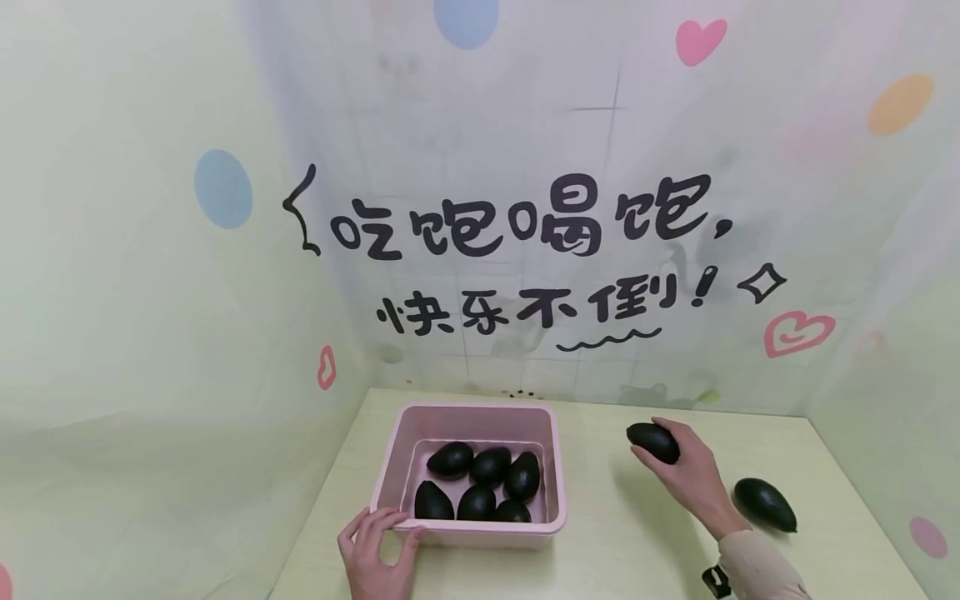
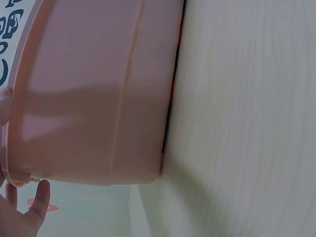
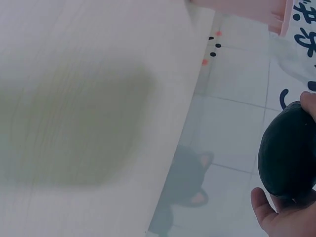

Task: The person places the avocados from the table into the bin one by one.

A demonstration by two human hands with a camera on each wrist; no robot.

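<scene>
A pink plastic bin (image 1: 480, 537) stands on the table, with several dark avocados (image 1: 491, 467) lying inside it. My left hand (image 1: 377, 554) holds the bin's front left corner, fingers over the rim and thumb against the front wall. In the left wrist view, the bin's outer wall (image 2: 94, 98) fills much of the picture. To the right of the bin, my right hand (image 1: 693, 479) grips one avocado (image 1: 654, 442) between thumb and fingers, raised above the tabletop. The right wrist view also has this avocado (image 3: 286, 153) in my grasp. Another avocado (image 1: 765, 504) lies beside my right wrist.
The pale wooden table (image 1: 600, 550) meets a printed backdrop (image 1: 525, 125) with black lettering at the back. Light-coloured curtain-like walls rise on both sides. A small black object (image 1: 716, 581) shows at my right sleeve.
</scene>
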